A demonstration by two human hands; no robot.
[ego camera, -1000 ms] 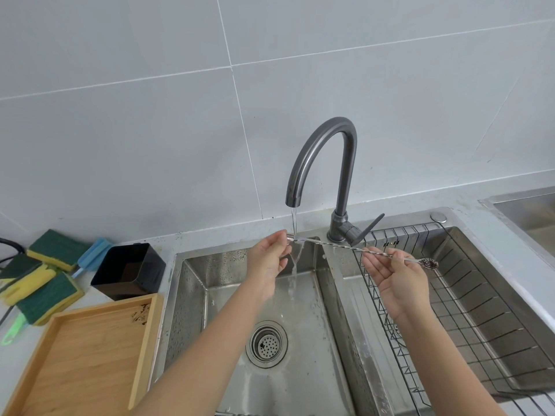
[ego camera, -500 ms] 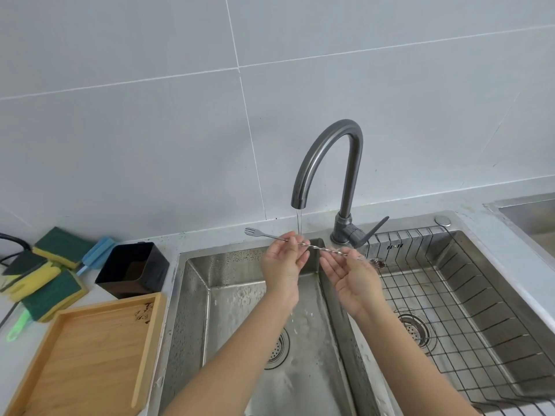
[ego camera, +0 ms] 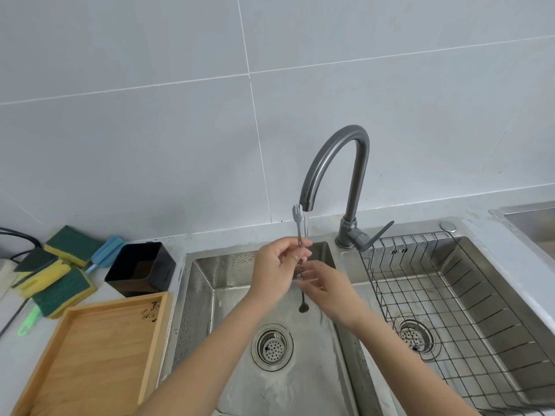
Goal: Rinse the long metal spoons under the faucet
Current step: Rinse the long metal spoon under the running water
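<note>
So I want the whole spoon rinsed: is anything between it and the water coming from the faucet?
Nothing visible. The long metal spoon stands upright, right beside the stream under the faucet spout, fork end up and bowl down. Only the left hand and right hand holding its shaft cover part of it.

Long metal spoon (ego camera: 300, 235): mid-shaft hidden behind fingers of left hand (ego camera: 277, 267) and right hand (ego camera: 326, 288). Right fingertips motion-blurred (grip unclear). Wooden tray (ego camera: 90, 355) cut by bottom edge. Wire rack (ego camera: 450, 295) cut at the lower right corner. Second sink (ego camera: 531, 223) cropped at right.
</note>
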